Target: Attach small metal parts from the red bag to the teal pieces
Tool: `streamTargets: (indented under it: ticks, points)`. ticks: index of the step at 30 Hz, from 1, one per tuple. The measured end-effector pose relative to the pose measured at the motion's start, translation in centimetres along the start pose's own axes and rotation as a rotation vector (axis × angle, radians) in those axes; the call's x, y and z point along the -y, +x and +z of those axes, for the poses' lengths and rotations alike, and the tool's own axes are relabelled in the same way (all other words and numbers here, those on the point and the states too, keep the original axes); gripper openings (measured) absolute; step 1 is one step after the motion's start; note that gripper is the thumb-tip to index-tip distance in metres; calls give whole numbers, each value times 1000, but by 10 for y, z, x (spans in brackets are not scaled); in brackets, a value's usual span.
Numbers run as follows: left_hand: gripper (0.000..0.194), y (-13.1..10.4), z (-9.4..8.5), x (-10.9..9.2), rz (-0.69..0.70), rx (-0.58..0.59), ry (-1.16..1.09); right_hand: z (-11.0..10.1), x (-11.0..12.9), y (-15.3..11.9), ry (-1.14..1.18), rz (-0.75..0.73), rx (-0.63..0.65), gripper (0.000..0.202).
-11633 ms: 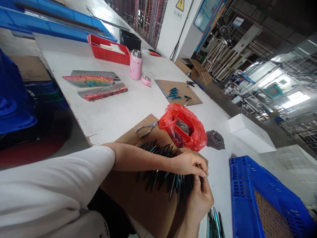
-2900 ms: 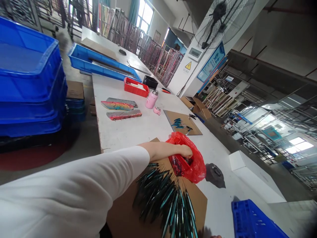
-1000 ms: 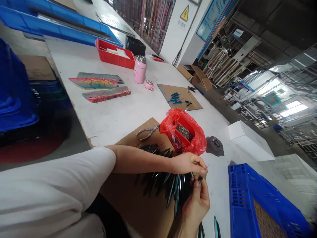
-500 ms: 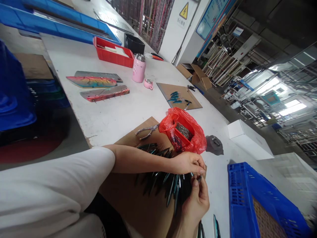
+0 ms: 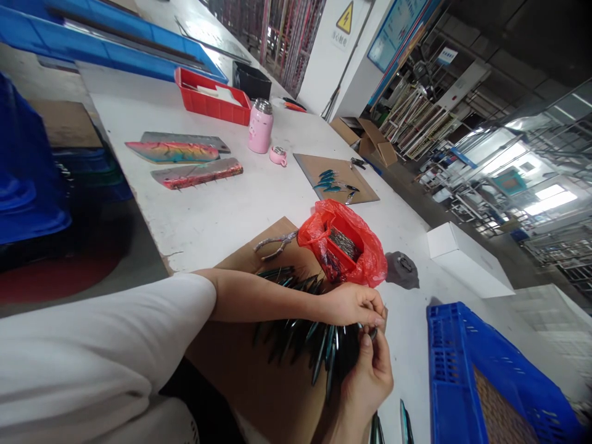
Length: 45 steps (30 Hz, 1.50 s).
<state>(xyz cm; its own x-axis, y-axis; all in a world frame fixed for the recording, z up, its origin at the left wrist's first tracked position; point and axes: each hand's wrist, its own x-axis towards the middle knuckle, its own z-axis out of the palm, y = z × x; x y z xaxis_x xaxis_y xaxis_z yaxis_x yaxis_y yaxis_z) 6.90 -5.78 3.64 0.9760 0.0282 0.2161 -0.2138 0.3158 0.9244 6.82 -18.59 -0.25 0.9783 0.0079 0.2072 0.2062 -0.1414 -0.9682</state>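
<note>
My left hand (image 5: pixel 354 306) reaches in from the left, its fingers closed in a pinch. Just below, my right hand (image 5: pixel 367 373) is closed too, thumb and fingertips almost touching the left ones. Between them they hold a slim dark fishing lure (image 5: pixel 373 333), mostly covered by the fingers. Beneath my left forearm many teal-and-black fishing lures (image 5: pixel 319 354) lie heaped on a sheet of cardboard (image 5: pixel 272 394). Beyond my left hand stands a red box (image 5: pixel 350 237) of thin metal pieces inside a red plastic bag (image 5: pixel 377 265). Grey-handled pliers (image 5: pixel 276 243) lie beside the bag.
A blue crate (image 5: pixel 451 370) stands at right, with a white box (image 5: pixel 467 259) and a dark grey roll (image 5: pixel 402 269) nearby. Farther off are a board with lures (image 5: pixel 340 179), a pink bottle (image 5: pixel 260 126), painted panels (image 5: pixel 198 172) and a red tray (image 5: pixel 213 105).
Both hands stay together on the lure with almost no movement. The whole view has shifted very slightly.
</note>
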Motion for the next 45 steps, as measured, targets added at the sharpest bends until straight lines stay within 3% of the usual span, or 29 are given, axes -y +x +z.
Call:
streamTargets:
  ticks: [30,45]
  points:
    - [30,3,1,1,-66,11,-172,-2,1,-1,-32,-19,-12,45]
    - [16,0,2,-5,-28,4,-76,-1,3,-2,-44,0,-34,44]
